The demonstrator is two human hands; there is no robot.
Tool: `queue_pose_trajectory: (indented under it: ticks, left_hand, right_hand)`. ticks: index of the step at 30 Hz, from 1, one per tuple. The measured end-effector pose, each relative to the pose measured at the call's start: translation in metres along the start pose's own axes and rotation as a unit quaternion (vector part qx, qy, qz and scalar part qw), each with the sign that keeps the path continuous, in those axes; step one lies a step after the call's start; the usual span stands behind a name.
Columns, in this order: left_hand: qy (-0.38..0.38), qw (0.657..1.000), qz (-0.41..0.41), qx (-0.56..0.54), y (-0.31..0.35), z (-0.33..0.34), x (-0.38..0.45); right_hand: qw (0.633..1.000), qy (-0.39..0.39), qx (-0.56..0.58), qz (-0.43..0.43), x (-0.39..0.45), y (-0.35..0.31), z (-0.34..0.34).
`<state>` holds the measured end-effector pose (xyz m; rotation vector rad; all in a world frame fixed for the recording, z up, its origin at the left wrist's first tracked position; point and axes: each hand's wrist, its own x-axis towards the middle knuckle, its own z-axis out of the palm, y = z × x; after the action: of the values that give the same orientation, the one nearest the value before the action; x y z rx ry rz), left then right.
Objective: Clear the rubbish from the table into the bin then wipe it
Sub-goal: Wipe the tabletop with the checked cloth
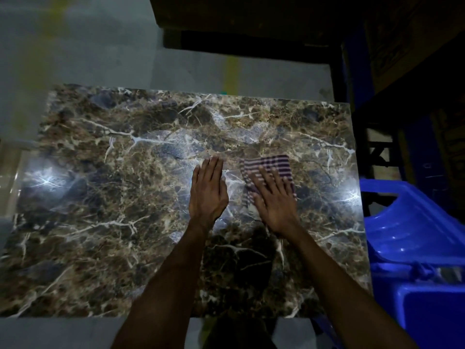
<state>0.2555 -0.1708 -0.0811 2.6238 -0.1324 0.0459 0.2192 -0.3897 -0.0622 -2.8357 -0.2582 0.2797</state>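
Note:
A glossy brown marble-patterned table [100, 197] fills the middle of the head view. A folded striped cloth [273, 163], purple and white, lies on it right of centre. My right hand [274, 197] presses flat on the cloth with straight, spread fingers. My left hand [208, 191] rests flat on the bare tabletop just left of the cloth, fingers straight and together. No rubbish shows on the table. No bin is recognisable in view.
Blue plastic furniture [415, 235] stands close against the table's right edge. Dark shelving or boxes [251, 26] stand behind the far edge. Grey floor [75, 46] lies to the far left.

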Motion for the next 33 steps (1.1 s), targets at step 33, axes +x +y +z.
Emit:
queue_pose_trajectory:
  ticks: [33]
  left_hand:
    - [0.102,0.994,-0.022,-0.034,-0.005,0.005,0.002]
  right_hand:
    - [0.999,-0.024,-0.005,0.046,0.006,-0.006,-0.006]
